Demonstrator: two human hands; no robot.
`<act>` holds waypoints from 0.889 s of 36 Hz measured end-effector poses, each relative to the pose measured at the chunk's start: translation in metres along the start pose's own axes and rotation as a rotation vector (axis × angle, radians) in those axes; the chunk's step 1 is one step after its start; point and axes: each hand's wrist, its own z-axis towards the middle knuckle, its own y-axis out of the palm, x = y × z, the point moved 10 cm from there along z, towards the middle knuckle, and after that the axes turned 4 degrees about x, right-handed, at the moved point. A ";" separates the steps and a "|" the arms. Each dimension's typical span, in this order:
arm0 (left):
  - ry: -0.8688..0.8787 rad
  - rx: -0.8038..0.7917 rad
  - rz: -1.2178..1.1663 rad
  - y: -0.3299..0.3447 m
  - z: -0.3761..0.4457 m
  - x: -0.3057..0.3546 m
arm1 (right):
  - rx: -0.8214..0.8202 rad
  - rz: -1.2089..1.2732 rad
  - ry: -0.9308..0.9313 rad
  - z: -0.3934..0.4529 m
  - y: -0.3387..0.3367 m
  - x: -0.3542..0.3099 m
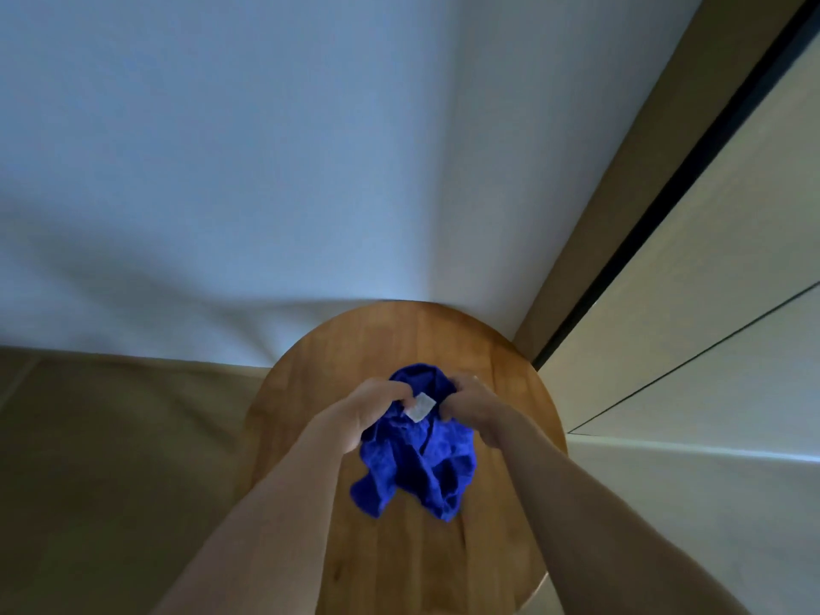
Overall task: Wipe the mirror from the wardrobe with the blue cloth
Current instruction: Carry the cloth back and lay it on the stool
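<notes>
A crumpled blue cloth (417, 459) is gripped by both hands, left hand (377, 408) and right hand (472, 408), fingers clamped on it, above a round wooden tabletop (501, 361); white wall (266, 148) behind.

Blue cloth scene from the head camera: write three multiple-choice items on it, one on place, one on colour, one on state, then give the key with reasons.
1. Where is the blue cloth?
A. Over the round wooden table
B. Lying on the floor
C. Hanging on the wall

2. What colour is the small tag on the cloth?
A. Red
B. White
C. Black

3. How do the hands stand?
A. Both hang idle
B. Only one touches the cloth
C. Both grip the cloth

Key: 1 A, the wooden tabletop shows all round the cloth. 2 B, the tag is a pale white patch against the blue. 3 C, the left hand and the right hand each curl round the bunched top of the cloth.
</notes>
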 end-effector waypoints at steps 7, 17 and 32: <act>0.153 0.116 -0.010 -0.026 -0.022 0.021 | 0.096 0.137 -0.028 -0.025 -0.009 -0.013; 0.198 0.169 0.065 -0.034 -0.054 0.050 | -0.074 0.473 0.077 -0.046 0.018 -0.020; 0.040 0.129 -0.006 -0.051 -0.040 0.002 | 0.184 0.181 -0.011 -0.031 0.029 -0.012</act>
